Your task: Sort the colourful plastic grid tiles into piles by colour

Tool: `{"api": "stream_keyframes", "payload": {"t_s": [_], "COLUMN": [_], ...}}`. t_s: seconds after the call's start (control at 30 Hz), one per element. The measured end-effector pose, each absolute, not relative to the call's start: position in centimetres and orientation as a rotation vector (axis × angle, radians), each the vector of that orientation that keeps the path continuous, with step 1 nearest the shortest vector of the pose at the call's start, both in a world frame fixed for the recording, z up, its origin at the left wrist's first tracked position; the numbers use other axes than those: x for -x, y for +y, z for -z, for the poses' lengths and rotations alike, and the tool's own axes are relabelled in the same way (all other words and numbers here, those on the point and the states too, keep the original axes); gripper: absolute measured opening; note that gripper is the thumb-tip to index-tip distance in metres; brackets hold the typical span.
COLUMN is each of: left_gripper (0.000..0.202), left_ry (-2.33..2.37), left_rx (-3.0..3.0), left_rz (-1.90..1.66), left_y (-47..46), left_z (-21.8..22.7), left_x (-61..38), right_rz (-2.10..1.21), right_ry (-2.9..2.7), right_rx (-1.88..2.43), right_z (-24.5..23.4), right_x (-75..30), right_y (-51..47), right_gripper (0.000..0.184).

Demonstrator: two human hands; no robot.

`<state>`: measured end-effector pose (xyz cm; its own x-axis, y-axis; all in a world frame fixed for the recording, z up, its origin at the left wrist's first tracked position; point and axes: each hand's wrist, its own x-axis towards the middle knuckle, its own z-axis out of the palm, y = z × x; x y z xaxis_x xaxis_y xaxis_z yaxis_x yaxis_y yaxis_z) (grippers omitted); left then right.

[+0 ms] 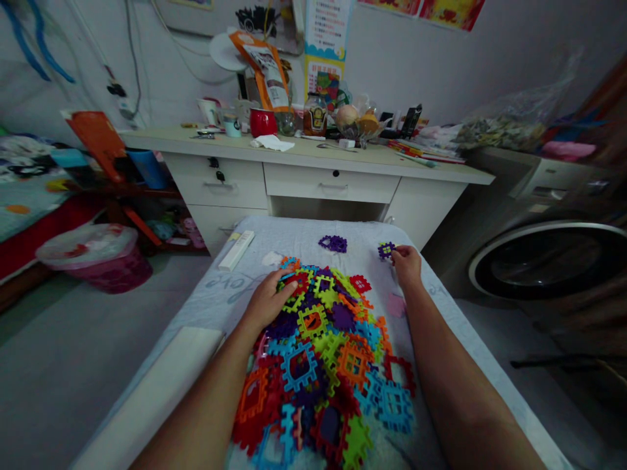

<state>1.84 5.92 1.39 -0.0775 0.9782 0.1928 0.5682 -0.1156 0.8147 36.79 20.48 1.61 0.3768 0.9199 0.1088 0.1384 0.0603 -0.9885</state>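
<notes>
A heap of colourful plastic interlocking building pieces (313, 321) with toothed edges spreads over the middle of the cloth-covered table (215, 287). My left hand (269, 299) lies on the heap's far left side, fingers stretched out and thumb apart, touching red and green pieces. On the far right of the table, my right hand (408, 264) pinches a purple piece with a yellow-green window (386, 250) at its edge. Left of that piece, a small group of purple pieces (334, 243) lies apart from the heap.
A white box (237, 250) lies at the table's far left, and a long white block (161, 385) along its left edge. A pink square (396, 305) lies by my right forearm. Beyond stands a cluttered desk (304, 153); a washing machine (548, 228) is at right, a pink bin (105, 261) at left.
</notes>
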Motion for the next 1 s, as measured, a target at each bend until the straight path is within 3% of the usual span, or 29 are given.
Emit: {"api": "stream_keyframes", "payload": {"t_s": [0.47, 0.87, 1.0], "left_gripper": [0.046, 0.046, 0.043], "left_ry": [1.673, 1.677, 1.661], "left_rx": [-1.708, -1.705, -1.71], "left_rz": [-1.088, -1.089, -1.108], "left_y": [5.6, 5.6, 5.7], "left_z": [-1.9, -1.9, -1.8], "left_x": [-1.9, -1.9, -1.9], "right_rz": [-1.203, -1.192, -1.142], "right_ry": [-1.208, -1.752, -2.057], "right_rx": [1.257, 1.242, 1.267], "right_z": [-3.9, -5.4, -5.6], "right_x": [-24.5, -27.7, -28.4], "right_y": [21.2, 17.9, 16.5], "right_gripper": [0.015, 0.019, 0.034]}}
